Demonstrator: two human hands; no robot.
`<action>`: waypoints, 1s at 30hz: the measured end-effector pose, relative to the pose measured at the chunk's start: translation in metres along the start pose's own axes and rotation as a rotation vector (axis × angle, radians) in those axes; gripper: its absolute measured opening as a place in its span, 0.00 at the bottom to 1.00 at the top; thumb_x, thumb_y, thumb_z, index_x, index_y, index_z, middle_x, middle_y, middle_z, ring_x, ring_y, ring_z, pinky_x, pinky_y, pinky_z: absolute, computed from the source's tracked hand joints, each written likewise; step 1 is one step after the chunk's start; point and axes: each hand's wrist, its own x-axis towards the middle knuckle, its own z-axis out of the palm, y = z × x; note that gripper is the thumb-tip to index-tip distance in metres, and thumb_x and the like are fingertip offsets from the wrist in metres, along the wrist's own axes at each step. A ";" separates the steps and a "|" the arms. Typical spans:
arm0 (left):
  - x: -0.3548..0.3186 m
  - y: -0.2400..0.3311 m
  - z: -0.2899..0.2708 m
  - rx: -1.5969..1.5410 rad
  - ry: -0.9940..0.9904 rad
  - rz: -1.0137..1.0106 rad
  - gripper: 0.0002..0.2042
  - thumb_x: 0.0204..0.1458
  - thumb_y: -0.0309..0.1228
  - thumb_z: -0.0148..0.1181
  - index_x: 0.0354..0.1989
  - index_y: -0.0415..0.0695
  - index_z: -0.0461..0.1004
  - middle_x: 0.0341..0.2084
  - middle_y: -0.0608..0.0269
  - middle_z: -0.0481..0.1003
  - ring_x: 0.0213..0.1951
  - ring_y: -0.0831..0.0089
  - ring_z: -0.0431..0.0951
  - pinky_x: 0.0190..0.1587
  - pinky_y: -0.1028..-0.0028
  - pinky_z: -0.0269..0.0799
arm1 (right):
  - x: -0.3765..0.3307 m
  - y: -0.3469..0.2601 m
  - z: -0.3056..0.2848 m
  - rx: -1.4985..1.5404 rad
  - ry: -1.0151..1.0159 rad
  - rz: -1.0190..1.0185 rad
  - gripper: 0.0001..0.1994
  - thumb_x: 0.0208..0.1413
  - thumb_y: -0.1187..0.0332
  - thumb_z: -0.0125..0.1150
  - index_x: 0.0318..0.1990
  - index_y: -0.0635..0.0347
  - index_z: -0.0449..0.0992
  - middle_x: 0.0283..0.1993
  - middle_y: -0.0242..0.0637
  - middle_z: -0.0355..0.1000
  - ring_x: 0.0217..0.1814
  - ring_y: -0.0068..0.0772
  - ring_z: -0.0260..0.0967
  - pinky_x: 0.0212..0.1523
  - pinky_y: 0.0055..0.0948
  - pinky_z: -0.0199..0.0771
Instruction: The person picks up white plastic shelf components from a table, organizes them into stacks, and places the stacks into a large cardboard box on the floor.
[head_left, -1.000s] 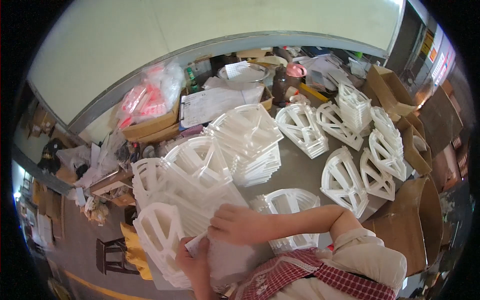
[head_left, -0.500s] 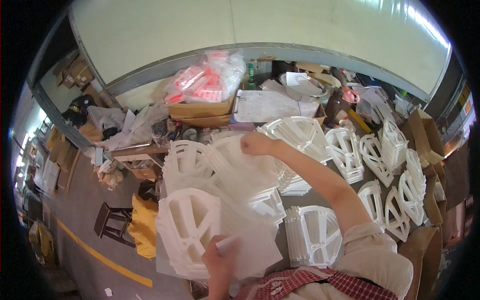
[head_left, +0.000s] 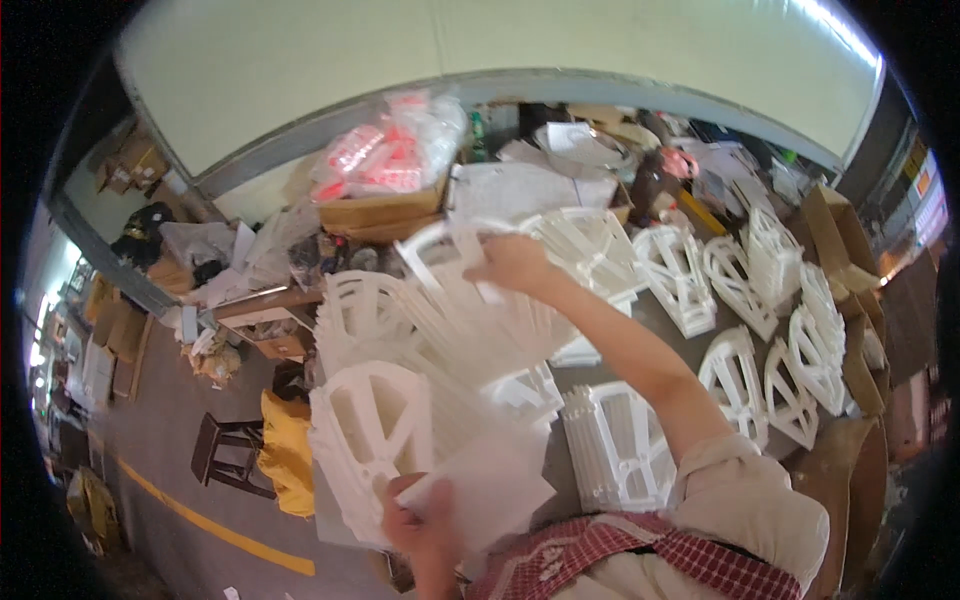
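My right hand (head_left: 515,265) reaches across the table, its fingers closed on the edge of a white fan-shaped plastic frame (head_left: 425,255) above the far stack. Motion blurs that frame's lower part. Close to my body, my left hand (head_left: 425,520) pinches a thin, cloudy-white sheet (head_left: 490,490), whose right part spreads toward my apron. Just beyond that hand lies another fan-shaped frame (head_left: 372,415) on top of a pile. More translucent white sheeting lies blurred between the two hands, partly covering the frames beneath.
Several stacks of similar frames (head_left: 675,275) stand across the table's right side, with a pile (head_left: 620,450) under my right forearm. Open cardboard boxes (head_left: 845,240) line the right edge. At the back are bagged red-and-white packets (head_left: 375,160) and a clipboard (head_left: 530,190). A dark stool (head_left: 230,450) stands at left.
My right hand has moved slightly up, and a frame now shows raised in its fingers. My left hand has shifted a little down and left with the sheet. The whole view has tilted slightly.
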 end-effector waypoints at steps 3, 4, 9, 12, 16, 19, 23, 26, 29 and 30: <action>-0.002 -0.013 -0.019 -0.126 0.047 0.148 0.09 0.48 0.24 0.64 0.35 0.37 0.71 0.30 0.65 0.73 0.32 0.77 0.71 0.37 0.77 0.69 | -0.083 0.001 -0.112 0.087 0.013 0.168 0.26 0.43 0.40 0.64 0.20 0.58 0.78 0.20 0.41 0.72 0.24 0.42 0.71 0.27 0.37 0.68; 0.000 -0.023 -0.026 -0.149 0.045 0.213 0.09 0.47 0.26 0.65 0.34 0.38 0.72 0.30 0.64 0.73 0.32 0.77 0.71 0.35 0.77 0.69 | -0.117 0.014 -0.138 0.019 0.013 0.216 0.26 0.45 0.41 0.63 0.19 0.59 0.77 0.18 0.39 0.71 0.22 0.40 0.70 0.25 0.35 0.67; -0.013 -0.010 -0.034 -0.198 0.104 0.084 0.13 0.49 0.28 0.65 0.38 0.36 0.70 0.32 0.62 0.73 0.33 0.75 0.72 0.37 0.74 0.71 | -0.257 0.066 -0.147 -0.141 -0.119 0.425 0.25 0.43 0.44 0.67 0.20 0.61 0.78 0.18 0.42 0.72 0.21 0.40 0.72 0.26 0.35 0.70; -0.016 -0.003 -0.023 -0.156 0.034 0.070 0.12 0.50 0.30 0.64 0.37 0.36 0.70 0.29 0.62 0.73 0.33 0.74 0.72 0.37 0.73 0.70 | -0.306 0.081 -0.122 -0.273 -0.344 0.600 0.26 0.41 0.40 0.64 0.21 0.58 0.79 0.26 0.44 0.76 0.31 0.47 0.75 0.33 0.42 0.73; -0.019 0.009 -0.004 -0.120 -0.055 0.047 0.11 0.49 0.28 0.63 0.36 0.36 0.70 0.27 0.63 0.73 0.31 0.75 0.71 0.36 0.74 0.69 | -0.334 0.098 -0.063 -0.362 -0.414 0.615 0.27 0.42 0.39 0.64 0.30 0.57 0.81 0.32 0.42 0.77 0.36 0.44 0.76 0.35 0.44 0.73; -0.018 0.008 -0.004 -0.069 -0.089 0.063 0.10 0.49 0.27 0.63 0.36 0.37 0.70 0.27 0.63 0.73 0.30 0.76 0.71 0.36 0.75 0.69 | -0.326 0.088 -0.047 -0.366 -0.568 0.492 0.28 0.46 0.40 0.62 0.29 0.61 0.81 0.31 0.45 0.77 0.36 0.47 0.76 0.36 0.44 0.74; -0.015 0.004 -0.002 -0.071 -0.046 -0.003 0.08 0.49 0.24 0.61 0.35 0.38 0.70 0.27 0.64 0.73 0.30 0.77 0.71 0.36 0.75 0.69 | -0.266 0.063 -0.065 -0.352 -0.520 0.303 0.23 0.52 0.45 0.59 0.32 0.59 0.80 0.33 0.45 0.76 0.39 0.46 0.75 0.37 0.42 0.74; -0.008 -0.005 -0.003 -0.091 -0.058 -0.015 0.07 0.50 0.22 0.60 0.36 0.38 0.70 0.28 0.64 0.73 0.30 0.77 0.71 0.36 0.76 0.69 | -0.197 0.051 -0.057 0.103 -0.253 -0.007 0.13 0.51 0.59 0.60 0.35 0.59 0.75 0.33 0.45 0.74 0.38 0.48 0.73 0.37 0.40 0.72; -0.005 -0.007 0.000 -0.103 -0.094 -0.027 0.08 0.50 0.24 0.61 0.37 0.38 0.70 0.28 0.65 0.73 0.31 0.77 0.70 0.37 0.76 0.68 | -0.115 0.034 -0.031 0.408 -0.165 -0.249 0.07 0.48 0.70 0.55 0.34 0.60 0.73 0.33 0.45 0.74 0.38 0.48 0.71 0.39 0.41 0.70; -0.004 -0.005 0.002 -0.080 -0.083 -0.017 0.08 0.50 0.25 0.62 0.36 0.38 0.70 0.28 0.65 0.73 0.31 0.77 0.70 0.37 0.76 0.68 | -0.089 0.029 -0.018 0.431 -0.193 -0.281 0.07 0.47 0.71 0.55 0.34 0.60 0.73 0.33 0.44 0.73 0.38 0.47 0.72 0.39 0.41 0.70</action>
